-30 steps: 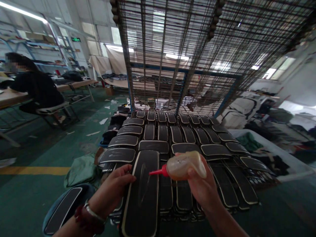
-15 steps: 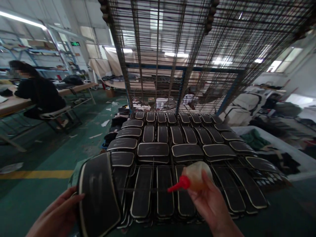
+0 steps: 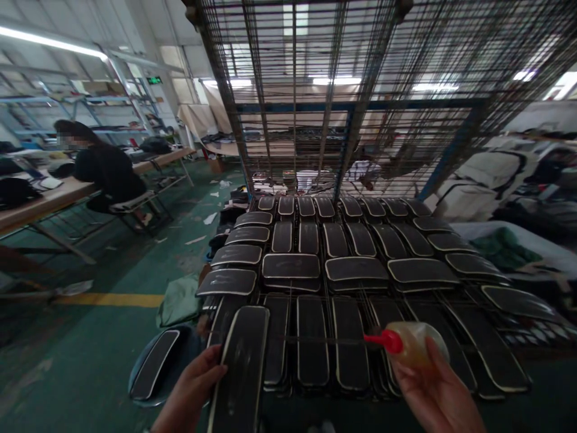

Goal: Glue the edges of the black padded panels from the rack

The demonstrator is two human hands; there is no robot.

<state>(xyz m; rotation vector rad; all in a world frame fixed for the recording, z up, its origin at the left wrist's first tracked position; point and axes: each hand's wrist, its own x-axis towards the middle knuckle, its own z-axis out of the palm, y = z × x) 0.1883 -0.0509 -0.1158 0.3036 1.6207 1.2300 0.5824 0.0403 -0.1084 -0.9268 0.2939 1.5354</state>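
Observation:
My left hand (image 3: 201,376) grips the left edge of a long black panel (image 3: 241,367) with a pale border and shiny streaks on its face. That panel is held at the front left of the rack, partly over other panels. In my right hand (image 3: 433,379) is a squeeze bottle (image 3: 417,346) of amber liquid, its red nozzle (image 3: 383,340) pointing left. Behind and below both hands, rows of similar black panels (image 3: 311,340) lie on the wire rack. Several of them carry streaks too.
One more black panel (image 3: 155,364) rests on a round blue stool (image 3: 183,376) at lower left, near green cloth (image 3: 180,300). Raised wire shelves (image 3: 293,78) lean overhead. A person (image 3: 106,162) sits at a table at far left. White bags (image 3: 482,180) are piled at right.
The black panel in my left hand has moved right and down, toward the rack. My right hand with the bottle appears further right. The view has turned left, exposing the stool.

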